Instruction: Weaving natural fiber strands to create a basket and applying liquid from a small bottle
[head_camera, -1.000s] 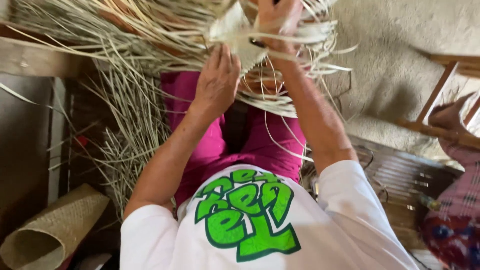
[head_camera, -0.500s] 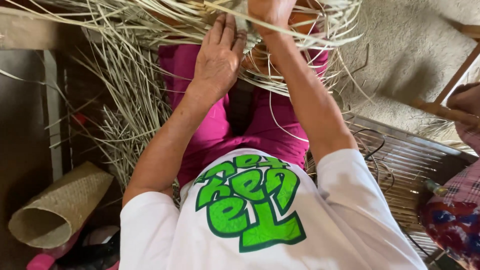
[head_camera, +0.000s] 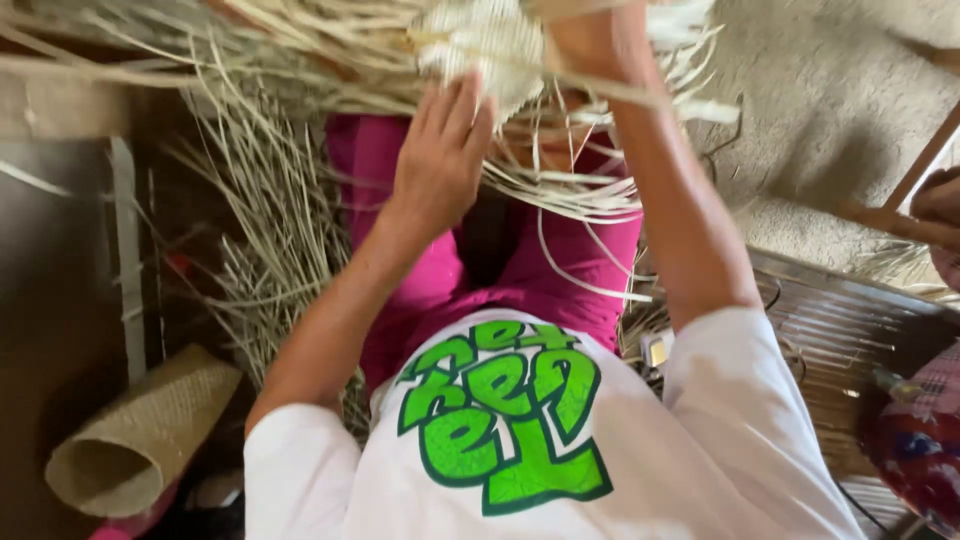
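Head view: left hand (head_camera: 440, 160) lies open, fingers flat on the woven piece (head_camera: 490, 45). Right hand (head_camera: 590, 40) grips its upper edge among loose straw strips (head_camera: 270, 220).

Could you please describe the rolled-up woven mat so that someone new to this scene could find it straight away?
Start at the person's white shirt with the green print, then look to the bottom left corner. There lies the rolled woven mat, a tan tube with its open end facing the camera. Unlike the loose pale straw strips above it, it is tightly woven and rolled.

Pale straw strips (head_camera: 300, 230), pink trousers (head_camera: 560, 270), white shirt (head_camera: 690, 460) with green lettering.
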